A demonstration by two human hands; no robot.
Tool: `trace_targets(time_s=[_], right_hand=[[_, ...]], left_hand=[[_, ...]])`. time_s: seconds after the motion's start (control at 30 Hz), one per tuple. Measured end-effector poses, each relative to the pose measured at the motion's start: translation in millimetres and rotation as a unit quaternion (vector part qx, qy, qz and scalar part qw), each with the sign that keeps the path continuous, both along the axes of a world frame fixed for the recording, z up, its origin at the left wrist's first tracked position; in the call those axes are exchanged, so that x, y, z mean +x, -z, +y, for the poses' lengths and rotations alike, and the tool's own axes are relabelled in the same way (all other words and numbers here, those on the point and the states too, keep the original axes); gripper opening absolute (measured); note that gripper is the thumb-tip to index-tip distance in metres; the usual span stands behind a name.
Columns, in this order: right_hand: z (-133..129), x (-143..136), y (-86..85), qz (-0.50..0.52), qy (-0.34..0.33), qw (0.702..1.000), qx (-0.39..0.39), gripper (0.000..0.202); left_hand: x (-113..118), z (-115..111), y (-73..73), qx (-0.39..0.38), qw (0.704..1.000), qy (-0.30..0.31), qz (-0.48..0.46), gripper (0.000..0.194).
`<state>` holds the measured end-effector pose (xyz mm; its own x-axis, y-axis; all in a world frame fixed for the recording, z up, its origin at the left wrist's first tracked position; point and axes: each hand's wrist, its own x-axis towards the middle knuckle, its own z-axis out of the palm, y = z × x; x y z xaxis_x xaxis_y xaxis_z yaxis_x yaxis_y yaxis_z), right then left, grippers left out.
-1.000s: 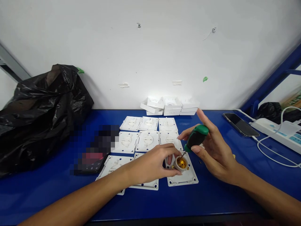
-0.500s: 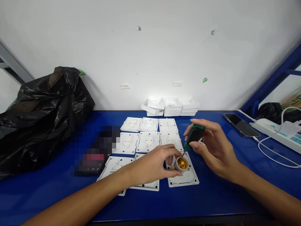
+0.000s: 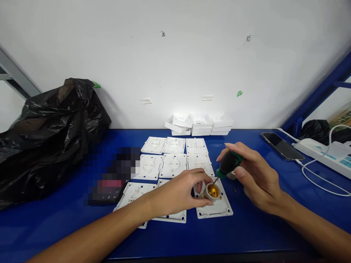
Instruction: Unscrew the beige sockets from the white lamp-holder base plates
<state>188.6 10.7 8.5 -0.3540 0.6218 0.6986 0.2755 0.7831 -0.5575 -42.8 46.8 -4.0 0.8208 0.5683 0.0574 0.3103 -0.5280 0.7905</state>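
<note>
My left hand (image 3: 183,190) grips a round socket (image 3: 212,192) with a brass-coloured inside, its fingers and thumb on either side. Beneath the socket lies a square white plate (image 3: 215,210). My right hand (image 3: 253,175) holds a green and black screwdriver (image 3: 230,163) by its handle, tilted, with the shaft's tip inside the socket. A small dark screw (image 3: 234,190) rests on the blue table to the right of the plate. Behind my right hand's fingers a small pale piece (image 3: 231,175) is partly hidden.
More white plates (image 3: 173,165) lie in rows to the left and behind. White boxes (image 3: 201,125) are stacked by the wall. A black bag (image 3: 63,135) and a phone (image 3: 108,194) are at left; another phone (image 3: 281,145) and a power strip (image 3: 325,155) at right.
The screwdriver handle has tipped and shifted slightly right, and my right hand's fingers have changed their hold on it. My left hand remains on the socket.
</note>
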Motion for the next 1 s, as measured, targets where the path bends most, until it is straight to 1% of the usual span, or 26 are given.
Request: trace_targets(time_s=[0.07, 0.17, 0.23, 0.27, 0.37, 0.43, 0.47, 0.6, 0.63, 0.67, 0.73, 0.8, 0.83, 0.93, 1.0], right_hand=[[1.2, 0.0, -0.8, 0.0, 0.004, 1.0, 0.001, 0.058], [4.4, -1.1, -0.2, 0.021, 0.01, 0.999, 0.047, 0.059], [5.0, -2.4, 0.5, 0.021, 0.019, 0.998, 0.057, 0.062], [4.4, -3.2, 0.7, 0.015, 0.02, 0.999, 0.045, 0.064], [1.2, -5.2, 1.5, 0.004, 0.003, 1.0, -0.024, 0.067], [0.2, -5.5, 3.1, 0.016, -0.004, 0.999, -0.046, 0.066], [0.5, -5.2, 4.3, 0.027, 0.001, 0.999, -0.037, 0.066], [2.6, -2.6, 8.9, 0.07, 0.046, 0.995, 0.054, 0.073], [2.3, -2.3, 9.1, 0.066, 0.047, 0.995, 0.059, 0.074], [1.6, -2.1, 8.7, 0.054, 0.041, 0.997, 0.048, 0.073], [-0.4, -2.5, 6.7, 0.02, 0.02, 1.0, 0.005, 0.071], [-1.6, -3.3, 4.1, 0.004, 0.007, 1.0, -0.014, 0.071], [-1.5, -3.7, 3.0, 0.008, 0.005, 1.0, -0.004, 0.072], [0.0, -3.9, 1.7, 0.032, 0.006, 0.998, 0.058, 0.074], [0.4, -3.4, 2.8, 0.024, 0.008, 0.998, 0.06, 0.074]], left_hand=[[0.0, -0.2, 0.0, -0.004, 1.0, 0.001, -0.002, 0.035], [0.1, -0.6, 0.2, -0.005, 1.0, 0.001, 0.002, 0.035], [0.2, -0.7, 0.5, -0.003, 1.0, 0.001, 0.003, 0.036], [0.2, -0.6, 0.6, -0.002, 1.0, 0.001, 0.002, 0.036], [0.1, -0.1, 1.0, -0.005, 1.0, 0.003, 0.001, 0.036], [-0.2, 0.0, 1.0, -0.009, 1.0, 0.005, 0.002, 0.036], [-0.3, 0.0, 0.9, -0.008, 1.0, 0.005, 0.004, 0.036], [-0.4, -1.0, -0.1, -0.01, 1.0, -0.004, 0.006, 0.036], [-0.2, -1.1, -0.5, -0.011, 1.0, -0.005, 0.007, 0.036], [0.0, -1.3, -0.9, -0.011, 1.0, -0.005, 0.007, 0.036], [0.6, -1.3, -1.7, -0.007, 1.0, -0.002, 0.007, 0.035], [1.0, -1.2, -2.4, -0.006, 1.0, -0.002, 0.01, 0.034], [1.1, -1.2, -2.8, -0.006, 1.0, -0.002, 0.01, 0.032], [0.7, -1.1, -3.4, -0.012, 1.0, -0.006, 0.009, 0.028], [0.2, -1.1, -3.7, -0.014, 1.0, -0.007, 0.007, 0.027]])
